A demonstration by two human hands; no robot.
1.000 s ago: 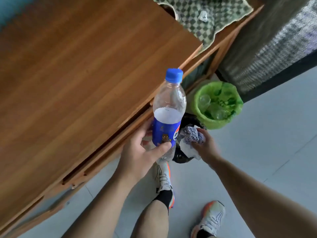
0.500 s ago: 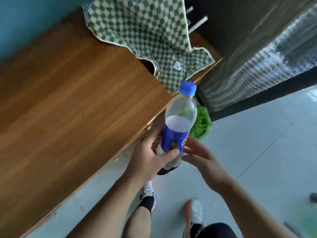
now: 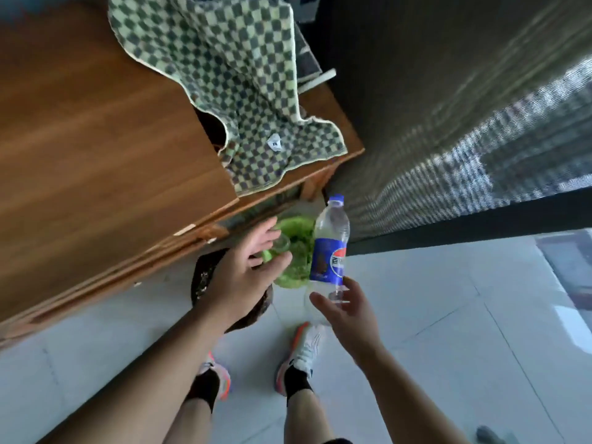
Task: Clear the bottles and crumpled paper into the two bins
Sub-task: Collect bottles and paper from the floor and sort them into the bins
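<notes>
A clear plastic bottle (image 3: 330,241) with a blue cap and blue label stands upright above the floor, right of the bins. My right hand (image 3: 347,310) grips its base from below. My left hand (image 3: 246,267) is open with fingers spread, hovering over the two bins beside the desk. The green-lined bin (image 3: 299,251) is partly behind the bottle and has a clear bottle (image 3: 282,244) inside. The black-lined bin (image 3: 203,278) is mostly covered by my left hand and wrist. No crumpled paper is visible.
A wooden desk (image 3: 96,139) fills the left, its edge just above the bins. A green checkered cloth (image 3: 230,78) drapes over its far corner. A dark mesh curtain (image 3: 448,107) hangs to the right. My two shoes (image 3: 304,350) stand on the grey tile floor below the bins.
The crumpled paper left my right hand. The bottle passed from my left hand to my right and moved right beside the green bin. My left hand opened.
</notes>
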